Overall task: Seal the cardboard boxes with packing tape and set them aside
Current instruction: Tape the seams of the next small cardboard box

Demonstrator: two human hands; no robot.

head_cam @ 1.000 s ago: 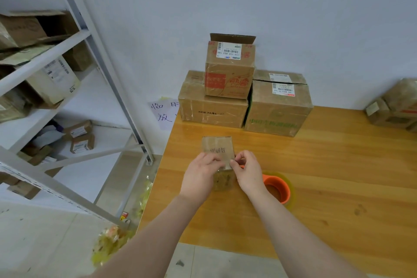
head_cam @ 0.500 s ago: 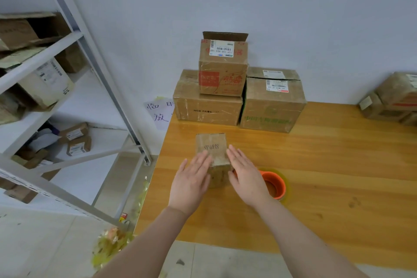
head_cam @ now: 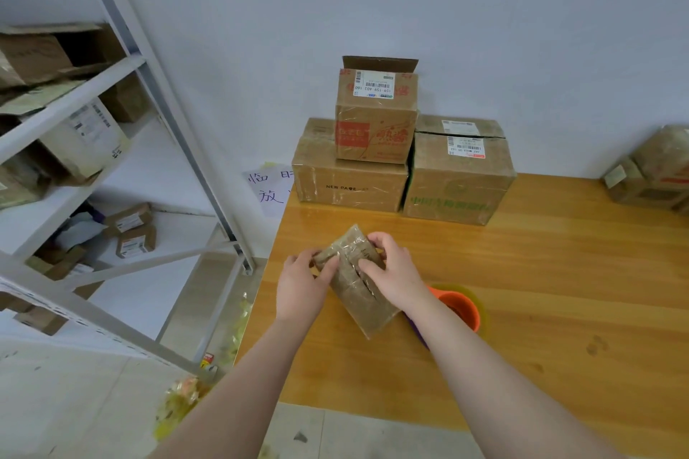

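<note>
A small brown cardboard box [head_cam: 359, 294], shiny with clear tape, is tilted diagonally over the wooden table [head_cam: 540, 294] with a slit showing along its top face. My left hand [head_cam: 302, 285] grips its left upper corner. My right hand [head_cam: 395, 272] holds the far right edge, thumb pressed on the top face. An orange-cored roll of packing tape [head_cam: 460, 307] lies on the table just right of the box, partly hidden by my right wrist.
Three larger boxes stand stacked against the wall at the table's back: a wide one [head_cam: 348, 175], one with green print [head_cam: 456, 175], and an open-flapped one [head_cam: 376, 112] on top. More boxes [head_cam: 656, 169] sit far right. A metal shelf rack [head_cam: 74, 123] with cartons stands left.
Both hands lay flat beside the upright box half a second ago; now they grip it and have turned it to a diagonal tilt, nearer to me.
</note>
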